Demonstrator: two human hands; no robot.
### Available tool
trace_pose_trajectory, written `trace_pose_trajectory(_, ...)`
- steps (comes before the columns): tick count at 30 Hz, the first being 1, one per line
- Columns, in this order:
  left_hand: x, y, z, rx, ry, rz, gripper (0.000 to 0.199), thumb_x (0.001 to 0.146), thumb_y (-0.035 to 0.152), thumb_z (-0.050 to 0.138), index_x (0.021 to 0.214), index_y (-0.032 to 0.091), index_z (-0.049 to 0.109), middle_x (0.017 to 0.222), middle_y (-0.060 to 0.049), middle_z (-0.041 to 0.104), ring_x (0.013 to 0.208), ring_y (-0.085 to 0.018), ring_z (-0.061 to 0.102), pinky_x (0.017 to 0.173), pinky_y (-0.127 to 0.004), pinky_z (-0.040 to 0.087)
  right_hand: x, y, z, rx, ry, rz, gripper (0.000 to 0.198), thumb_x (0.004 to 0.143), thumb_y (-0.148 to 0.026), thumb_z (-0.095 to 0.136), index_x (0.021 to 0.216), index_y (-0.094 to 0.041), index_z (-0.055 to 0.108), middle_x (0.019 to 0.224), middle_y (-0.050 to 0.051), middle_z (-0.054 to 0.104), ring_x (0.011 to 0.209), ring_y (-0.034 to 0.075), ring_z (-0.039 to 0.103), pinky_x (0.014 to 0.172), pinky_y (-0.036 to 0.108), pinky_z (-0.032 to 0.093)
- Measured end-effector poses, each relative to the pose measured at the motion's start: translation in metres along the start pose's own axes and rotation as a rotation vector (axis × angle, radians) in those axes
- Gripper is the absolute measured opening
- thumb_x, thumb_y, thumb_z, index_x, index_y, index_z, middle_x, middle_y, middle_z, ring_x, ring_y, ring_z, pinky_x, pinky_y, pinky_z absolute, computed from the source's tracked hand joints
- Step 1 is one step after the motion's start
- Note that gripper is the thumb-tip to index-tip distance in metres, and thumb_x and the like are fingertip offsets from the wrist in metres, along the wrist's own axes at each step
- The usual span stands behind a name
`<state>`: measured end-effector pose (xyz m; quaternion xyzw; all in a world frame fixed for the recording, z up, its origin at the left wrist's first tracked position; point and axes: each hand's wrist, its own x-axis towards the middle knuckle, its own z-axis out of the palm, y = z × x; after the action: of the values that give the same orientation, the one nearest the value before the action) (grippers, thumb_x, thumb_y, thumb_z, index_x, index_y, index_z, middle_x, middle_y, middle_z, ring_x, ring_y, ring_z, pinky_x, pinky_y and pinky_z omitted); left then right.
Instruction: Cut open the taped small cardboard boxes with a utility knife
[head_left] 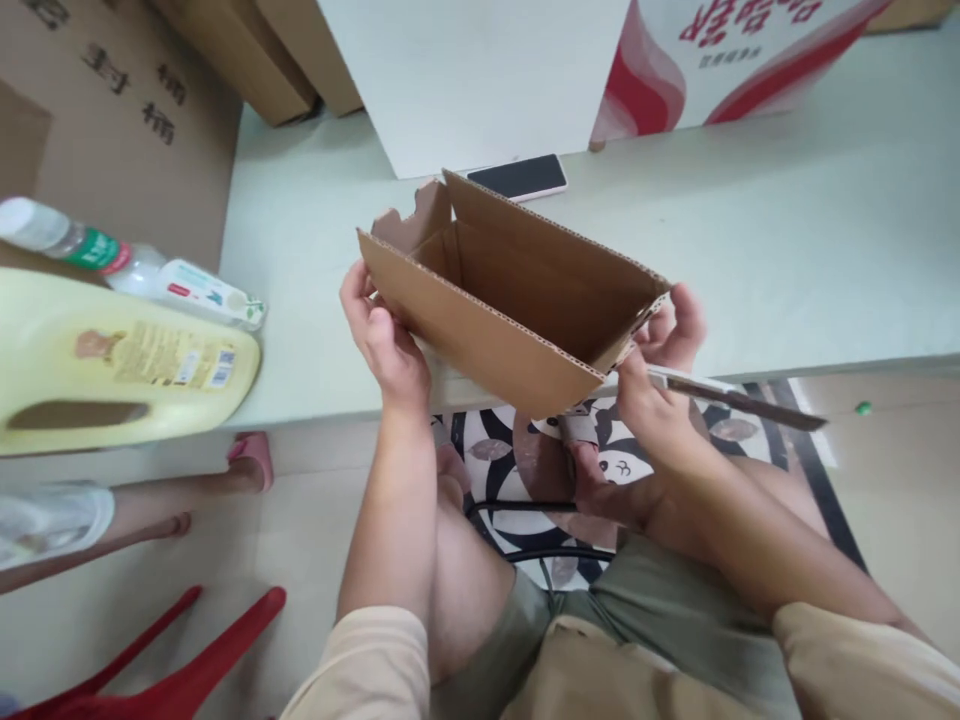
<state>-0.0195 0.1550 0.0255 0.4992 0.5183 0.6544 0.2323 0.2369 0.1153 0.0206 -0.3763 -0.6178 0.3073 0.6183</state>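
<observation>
An open cardboard box (480,320), brown inside, is held tilted over the table's near edge. My left hand (386,335) grips its left end, thumb against the near wall and fingers around the outside. At the box's right end, my right hand (664,365) closes on the corner, with fingers partly behind the card. A long thin strip (742,400), pale along one edge and dark brown along the other, sticks out to the right past my right hand. Whether it is a flap of the box or a separate piece, I cannot tell. The box's outer bottom is hidden.
Behind the box, a phone (521,178) lies on the pale table (810,230) before a white carton (487,80). A yellow jug (127,360) and a plastic bottle (135,262) are at left. Another person's leg (180,490) and a red stool (180,670) are below.
</observation>
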Motion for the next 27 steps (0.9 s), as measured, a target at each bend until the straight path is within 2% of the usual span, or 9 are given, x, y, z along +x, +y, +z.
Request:
trace_pose_trajectory(3, 0.001, 0.011, 0.014, -0.248, 0.165, 0.185, 0.047, 0.084, 0.069, 0.058, 0.099, 0.025, 0.054, 0.103, -0.003, 0.063, 0.106, -0.022, 0.063, 0.098, -0.039, 0.049, 0.006, 0.002, -0.014, -0.077, 0.084, -0.103, 0.033, 0.096, -0.042, 0.058, 0.13, -0.042, 0.059, 0.141, 0.004, 0.055, 0.134, 0.028, 0.055, 0.113, 0.055, 0.046)
trace_pose_trajectory(5, -0.001, 0.02, 0.02, -0.304, 0.141, 0.185, 0.04, 0.084, 0.062, 0.061, 0.086, 0.024, 0.051, 0.089, -0.001, 0.062, 0.099, -0.021, 0.065, 0.096, -0.039, 0.05, 0.008, -0.002, -0.022, -0.156, 0.079, -0.081, 0.021, 0.097, -0.042, 0.057, 0.111, -0.035, 0.071, 0.135, 0.006, 0.057, 0.13, 0.028, 0.057, 0.114, 0.055, 0.044)
trace_pose_trajectory(8, -0.003, 0.027, 0.02, -0.211, 0.113, 0.12, 0.048, 0.083, 0.07, 0.058, 0.078, 0.024, 0.044, 0.085, -0.001, 0.061, 0.099, -0.022, 0.066, 0.093, -0.04, 0.053, 0.008, -0.007, -0.028, -0.183, 0.042, -0.011, 0.027, 0.099, -0.044, 0.053, 0.097, -0.029, 0.075, 0.124, 0.008, 0.062, 0.118, 0.027, 0.062, 0.109, 0.054, 0.047)
trace_pose_trajectory(12, -0.006, 0.027, 0.015, -0.09, 0.119, 0.089, 0.057, 0.085, 0.078, 0.05, 0.073, 0.023, 0.042, 0.08, 0.0, 0.058, 0.086, -0.019, 0.065, 0.088, -0.039, 0.054, 0.006, -0.003, -0.024, -0.083, 0.09, 0.007, 0.024, 0.096, -0.044, 0.057, 0.118, -0.035, 0.062, 0.117, 0.003, 0.063, 0.112, 0.023, 0.062, 0.103, 0.05, 0.052)
trace_pose_trajectory(15, -0.011, 0.028, 0.015, -0.098, 0.083, 0.145, 0.056, 0.091, 0.071, 0.048, 0.064, 0.022, 0.047, 0.068, -0.001, 0.056, 0.083, -0.019, 0.064, 0.094, -0.042, 0.053, 0.004, 0.001, -0.02, -0.023, 0.136, 0.004, 0.048, 0.092, -0.047, 0.062, 0.136, -0.045, 0.042, 0.124, 0.001, 0.06, 0.107, 0.021, 0.064, 0.098, 0.045, 0.055)
trace_pose_trajectory(17, -0.014, 0.03, 0.016, -0.086, 0.043, 0.176, 0.055, 0.094, 0.066, 0.049, 0.061, 0.022, 0.052, 0.063, -0.002, 0.054, 0.086, -0.02, 0.065, 0.101, -0.043, 0.05, 0.004, 0.002, -0.019, -0.016, 0.112, 0.018, 0.054, 0.092, -0.049, 0.062, 0.14, -0.046, 0.038, 0.126, 0.003, 0.061, 0.108, 0.022, 0.065, 0.099, 0.045, 0.055)
trace_pose_trajectory(19, -0.016, 0.03, 0.017, -0.065, 0.029, 0.188, 0.053, 0.094, 0.065, 0.051, 0.063, 0.022, 0.058, 0.063, -0.002, 0.055, 0.088, -0.02, 0.064, 0.103, -0.042, 0.05, 0.005, 0.002, -0.021, -0.022, 0.092, 0.026, 0.047, 0.094, -0.049, 0.06, 0.138, -0.043, 0.044, 0.124, 0.004, 0.062, 0.114, 0.023, 0.064, 0.103, 0.048, 0.053)
trace_pose_trajectory(23, -0.017, 0.022, 0.013, -0.027, 0.012, 0.144, 0.048, 0.091, 0.067, 0.057, 0.077, 0.022, 0.064, 0.073, -0.002, 0.058, 0.091, -0.019, 0.065, 0.093, -0.038, 0.054, 0.007, 0.002, -0.026, -0.064, 0.051, -0.026, 0.019, 0.099, -0.042, 0.054, 0.112, -0.034, 0.064, 0.121, 0.005, 0.063, 0.122, 0.026, 0.061, 0.11, 0.054, 0.049)
trace_pose_trajectory(27, -0.014, 0.013, 0.008, 0.014, -0.084, 0.171, 0.046, 0.088, 0.066, 0.062, 0.113, 0.027, 0.063, 0.101, -0.004, 0.066, 0.104, -0.022, 0.067, 0.096, -0.041, 0.055, 0.007, 0.002, -0.027, -0.119, 0.061, -0.058, 0.02, 0.099, -0.044, 0.053, 0.105, -0.032, 0.068, 0.118, 0.007, 0.062, 0.12, 0.027, 0.06, 0.111, 0.056, 0.047)
